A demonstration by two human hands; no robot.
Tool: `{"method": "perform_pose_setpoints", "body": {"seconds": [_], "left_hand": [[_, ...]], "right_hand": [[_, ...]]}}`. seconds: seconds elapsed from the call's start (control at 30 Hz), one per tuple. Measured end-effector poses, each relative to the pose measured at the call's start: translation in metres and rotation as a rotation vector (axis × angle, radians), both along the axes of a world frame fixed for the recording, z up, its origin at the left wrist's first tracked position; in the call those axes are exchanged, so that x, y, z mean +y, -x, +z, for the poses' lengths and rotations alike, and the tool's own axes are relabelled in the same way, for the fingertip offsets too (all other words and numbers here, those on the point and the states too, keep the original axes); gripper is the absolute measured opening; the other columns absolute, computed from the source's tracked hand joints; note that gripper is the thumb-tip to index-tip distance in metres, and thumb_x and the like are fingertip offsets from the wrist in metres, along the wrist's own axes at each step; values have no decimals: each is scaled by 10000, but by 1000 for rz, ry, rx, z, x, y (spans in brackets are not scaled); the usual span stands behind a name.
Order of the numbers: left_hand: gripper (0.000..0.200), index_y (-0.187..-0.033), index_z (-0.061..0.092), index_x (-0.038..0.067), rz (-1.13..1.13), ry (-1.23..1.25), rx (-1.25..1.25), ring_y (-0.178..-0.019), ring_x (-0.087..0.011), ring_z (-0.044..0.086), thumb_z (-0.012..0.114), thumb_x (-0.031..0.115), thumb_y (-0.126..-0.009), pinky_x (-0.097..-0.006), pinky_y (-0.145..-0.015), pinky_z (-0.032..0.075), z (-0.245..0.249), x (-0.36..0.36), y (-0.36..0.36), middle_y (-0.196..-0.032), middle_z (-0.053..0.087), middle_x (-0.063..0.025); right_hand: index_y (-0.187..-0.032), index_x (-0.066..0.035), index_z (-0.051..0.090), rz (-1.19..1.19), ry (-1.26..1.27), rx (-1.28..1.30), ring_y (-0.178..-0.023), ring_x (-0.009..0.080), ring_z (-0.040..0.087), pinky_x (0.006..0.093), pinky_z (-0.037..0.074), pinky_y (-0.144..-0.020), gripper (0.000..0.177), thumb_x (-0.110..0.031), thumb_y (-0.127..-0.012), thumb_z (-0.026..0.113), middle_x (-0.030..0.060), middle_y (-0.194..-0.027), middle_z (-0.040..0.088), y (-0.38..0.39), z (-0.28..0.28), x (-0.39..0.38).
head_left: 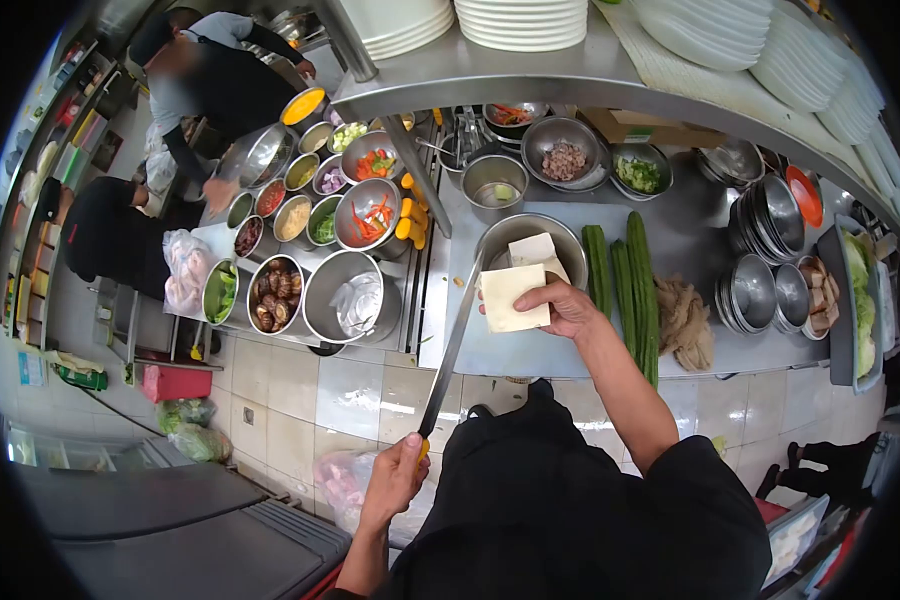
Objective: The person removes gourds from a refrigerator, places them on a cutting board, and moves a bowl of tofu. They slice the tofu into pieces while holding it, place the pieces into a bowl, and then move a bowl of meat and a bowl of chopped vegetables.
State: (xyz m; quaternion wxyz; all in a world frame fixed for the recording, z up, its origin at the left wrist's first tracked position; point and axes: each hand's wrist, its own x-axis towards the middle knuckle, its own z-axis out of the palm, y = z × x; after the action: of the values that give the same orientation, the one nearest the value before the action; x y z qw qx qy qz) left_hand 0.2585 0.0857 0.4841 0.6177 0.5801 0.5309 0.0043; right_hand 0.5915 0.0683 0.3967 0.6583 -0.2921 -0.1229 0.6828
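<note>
In the head view my left hand (395, 485) is wrapped round the yellow handle of a long knife (448, 370). Its blade points up and away, with the tip near the left side of a round metal pot (494, 234). My right hand (567, 310) grips a pale square block of tofu (510, 312) over the pot's near side, thumb on top and the other fingers mostly hidden beneath. Inside the pot lies more white tofu (533, 250), partly covered by the held block. Right of the pot, long green gourds (643, 300) lie on a pale cutting board (435, 325).
A crumpled brown cloth (680, 325) lies beside the gourds. Stacked metal bowls (750, 292) stand at the right. Left are pots of cut vegetables and mushrooms (276, 295). A metal shelf (530, 85) with plates overhangs the counter. Two people (215, 85) work at the far left.
</note>
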Motion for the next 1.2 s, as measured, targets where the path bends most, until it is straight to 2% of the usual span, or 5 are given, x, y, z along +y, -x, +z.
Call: {"method": "perform_pose_setpoints", "body": {"seconds": [0.17,0.4,0.53,0.63,1.2], "left_hand": [[548,-735,530,7,-62,-209,-37,-489,-77,427,428,492,-969,-262,-459,338,-17,-12,0,-525,462,-16],[504,-820,527,-22,-179,-357,76,-617,-459,570,446,455,-963,-460,-551,431,-10,-25,-14,-598,558,-237],[498,-842,535,-25,-165,-370,84,-619,-457,578,445,449,-964,-465,-552,434,-8,-28,-15,-600,560,-241],[532,-774,505,-36,-156,-364,99,-564,-206,506,439,453,-973,-362,-562,426,-2,-29,-16,-601,533,-146],[500,-877,535,-40,-227,-404,157,-701,-517,561,426,440,-968,-535,-617,428,-7,-22,-18,-651,567,-303]], "right_hand": [[-1230,73,488,54,109,-197,-1008,279,635,391,514,-904,650,51,-610,682,177,-1109,617,5,17,-5],[-1227,37,528,119,138,-317,-990,230,639,352,509,-900,665,66,-579,676,139,-1080,638,8,21,1],[-1226,29,541,133,137,-364,-1002,222,634,340,501,-903,677,73,-560,659,132,-1086,642,11,27,4],[-1202,28,549,136,132,-366,-978,208,637,328,501,-890,643,71,-573,675,121,-1059,647,14,30,5],[-1152,16,577,99,78,-576,-971,179,619,302,478,-886,598,64,-572,716,86,-1045,643,16,30,11]]}}
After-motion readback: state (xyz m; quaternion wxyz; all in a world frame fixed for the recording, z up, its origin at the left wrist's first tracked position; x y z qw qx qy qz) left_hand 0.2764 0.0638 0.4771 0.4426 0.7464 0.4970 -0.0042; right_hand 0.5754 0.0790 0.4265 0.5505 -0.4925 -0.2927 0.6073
